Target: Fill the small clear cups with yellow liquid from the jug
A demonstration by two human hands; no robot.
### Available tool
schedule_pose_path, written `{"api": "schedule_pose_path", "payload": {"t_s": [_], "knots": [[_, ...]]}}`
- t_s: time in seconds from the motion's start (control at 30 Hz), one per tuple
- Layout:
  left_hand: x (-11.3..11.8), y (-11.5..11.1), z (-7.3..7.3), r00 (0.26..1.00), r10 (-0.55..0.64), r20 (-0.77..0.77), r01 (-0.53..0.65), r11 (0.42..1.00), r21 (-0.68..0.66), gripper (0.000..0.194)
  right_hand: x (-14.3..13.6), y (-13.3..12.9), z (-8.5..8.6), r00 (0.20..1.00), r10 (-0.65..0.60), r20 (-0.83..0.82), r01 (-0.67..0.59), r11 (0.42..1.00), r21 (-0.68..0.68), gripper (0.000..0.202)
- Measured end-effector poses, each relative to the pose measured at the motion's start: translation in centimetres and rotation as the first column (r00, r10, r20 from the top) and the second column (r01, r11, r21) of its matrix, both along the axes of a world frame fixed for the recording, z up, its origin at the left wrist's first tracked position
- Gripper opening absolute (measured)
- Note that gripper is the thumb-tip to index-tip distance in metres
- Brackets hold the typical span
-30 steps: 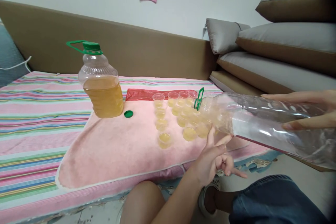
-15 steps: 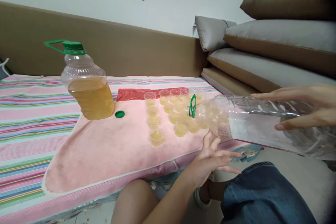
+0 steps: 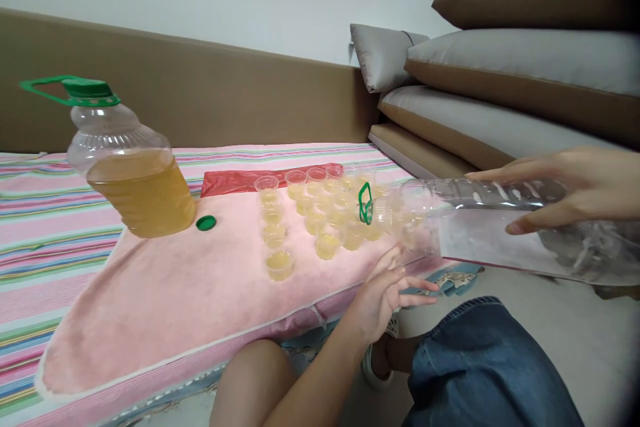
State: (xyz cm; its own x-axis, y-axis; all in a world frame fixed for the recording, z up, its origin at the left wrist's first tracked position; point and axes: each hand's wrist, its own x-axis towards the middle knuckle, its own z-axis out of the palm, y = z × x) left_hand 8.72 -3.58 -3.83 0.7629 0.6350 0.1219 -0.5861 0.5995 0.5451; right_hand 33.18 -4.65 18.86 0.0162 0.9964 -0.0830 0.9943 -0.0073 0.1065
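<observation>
A large clear plastic bottle (image 3: 480, 227) lies tilted on its side in the air, its neck pointing left over the cups and a green ring handle (image 3: 365, 203) round the neck. My right hand (image 3: 585, 187) grips the bottle's body from above and behind, fingers wrapped over it. Just below the bottle's shoulder is my left hand (image 3: 385, 300), fingers stretched and apart; whether the fingertips touch the plastic I cannot tell. Several small clear cups (image 3: 280, 265) of yellowish liquid stand in rows on the pink cloth, some hidden behind the bottle's neck.
A big jug (image 3: 143, 190) of amber liquid, green-capped, stands at left. Near it lies a green cap (image 3: 205, 223). Red plastic film (image 3: 227, 182) lies behind the cups. Cushions (image 3: 520, 67) are piled at right. The pink cloth (image 3: 165, 320) covers part of a striped sheet (image 3: 30, 260).
The camera view has turned slightly right, so the jug and cups sit further left. The bottle stays tilted in my right hand, and my left hand remains below it.
</observation>
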Motion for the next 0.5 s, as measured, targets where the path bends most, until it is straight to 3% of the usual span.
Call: {"api": "schedule_pose_path", "payload": {"t_s": [0.1,0.5], "knots": [[0.4,0.1,-0.1,1.0,-0.019,0.012,0.02,0.998,-0.053,0.078,-0.8,0.8,1.1,0.999,0.051,0.003,-0.05,0.994,-0.097,0.079],[1.0,0.6,-0.6,0.994,-0.063,0.091,0.07,0.994,-0.081,0.086,-3.7,3.6,3.7,0.995,0.095,0.001,-0.093,0.975,-0.201,0.069]]}}
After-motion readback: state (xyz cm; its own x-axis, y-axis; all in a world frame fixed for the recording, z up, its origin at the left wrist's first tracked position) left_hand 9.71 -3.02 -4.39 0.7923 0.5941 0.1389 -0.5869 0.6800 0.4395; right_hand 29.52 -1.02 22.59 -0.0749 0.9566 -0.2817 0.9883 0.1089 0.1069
